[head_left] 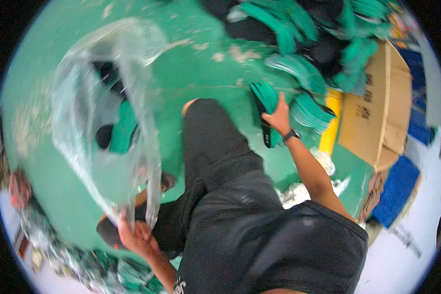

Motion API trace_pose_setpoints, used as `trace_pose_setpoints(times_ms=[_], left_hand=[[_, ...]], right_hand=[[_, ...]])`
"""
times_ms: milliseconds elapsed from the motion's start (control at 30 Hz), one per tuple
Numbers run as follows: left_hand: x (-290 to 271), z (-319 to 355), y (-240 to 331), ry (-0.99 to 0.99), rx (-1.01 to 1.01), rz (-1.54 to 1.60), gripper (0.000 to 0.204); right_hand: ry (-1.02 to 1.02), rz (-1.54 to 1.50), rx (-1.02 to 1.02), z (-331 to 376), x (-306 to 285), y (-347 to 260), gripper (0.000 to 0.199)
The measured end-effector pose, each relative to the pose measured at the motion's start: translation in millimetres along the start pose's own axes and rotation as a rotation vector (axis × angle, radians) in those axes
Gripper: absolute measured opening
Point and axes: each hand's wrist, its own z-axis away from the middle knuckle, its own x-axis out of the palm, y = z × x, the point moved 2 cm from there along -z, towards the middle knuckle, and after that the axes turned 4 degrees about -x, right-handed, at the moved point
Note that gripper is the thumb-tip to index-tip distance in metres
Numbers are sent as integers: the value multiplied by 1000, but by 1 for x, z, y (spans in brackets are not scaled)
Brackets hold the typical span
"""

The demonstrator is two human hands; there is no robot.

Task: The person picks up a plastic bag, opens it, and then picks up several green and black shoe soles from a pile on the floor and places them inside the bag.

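A flat green-and-black fabric piece [268, 105] sits clasped in the right hand's [279, 117] fingers, its long axis running down past them. The left hand [134, 235] pinches the clear plastic bag [103, 103], which billows up from its fingers, well apart.

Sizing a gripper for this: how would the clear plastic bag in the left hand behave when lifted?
Probably floppy: the clear plastic bag billows and creases above the left hand, which bunches one end. Likely light for its size, as one hand holds it up. The film looks glossy, so possibly slippery.
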Motion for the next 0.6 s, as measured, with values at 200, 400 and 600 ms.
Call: trace_pose_setpoints(times_ms=[200, 400, 600], left_hand=[[17, 7, 14, -33, -47, 313, 47], [25, 9, 14, -90, 59, 399, 48], [23, 14, 20, -245, 95, 422, 46]], right_hand=[[-2, 109, 316, -9, 20, -29, 108], [59, -212, -719, -83, -52, -287, 99], [-846, -84, -1181, -39, 43, -493, 89]])
